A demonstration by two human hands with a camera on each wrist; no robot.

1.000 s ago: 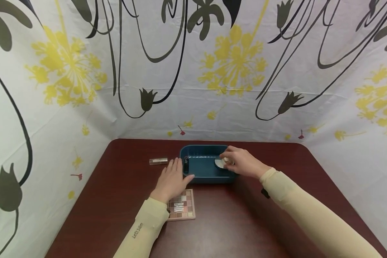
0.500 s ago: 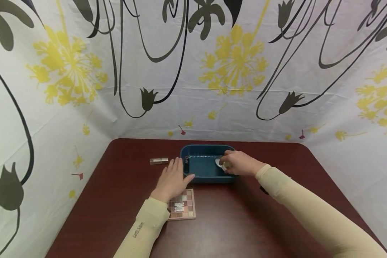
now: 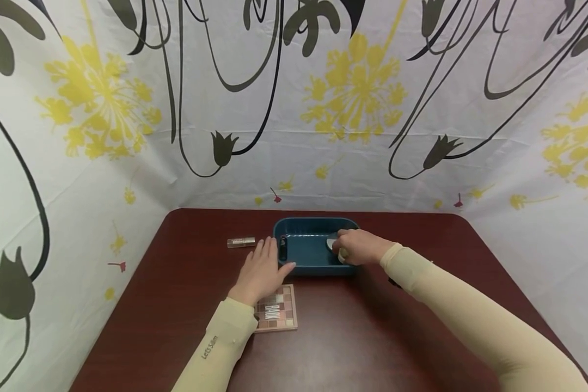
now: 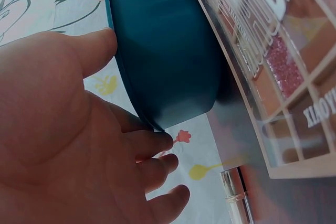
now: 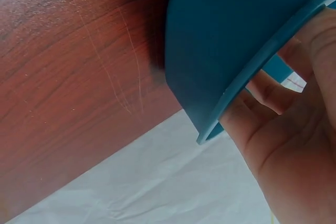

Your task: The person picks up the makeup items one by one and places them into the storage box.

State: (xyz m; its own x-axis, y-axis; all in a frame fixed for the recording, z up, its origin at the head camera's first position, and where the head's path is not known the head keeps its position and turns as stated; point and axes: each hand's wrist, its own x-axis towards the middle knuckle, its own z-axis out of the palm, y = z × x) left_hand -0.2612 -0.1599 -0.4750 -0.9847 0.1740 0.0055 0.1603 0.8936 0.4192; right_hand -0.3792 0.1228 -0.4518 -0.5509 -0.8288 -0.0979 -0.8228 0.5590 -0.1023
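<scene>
At the tray (image 3: 306, 251), hands (image 3: 261, 274) (image 3: 365, 247) palm-down

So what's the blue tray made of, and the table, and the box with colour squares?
The blue tray looks like smooth, slightly shiny plastic, judging by its thin rim and soft highlights, maybe painted metal. The table shows reddish grain and a soft sheen: wood or wood-look laminate. The box seems topped with glossy clear plastic: colours show through.
</scene>
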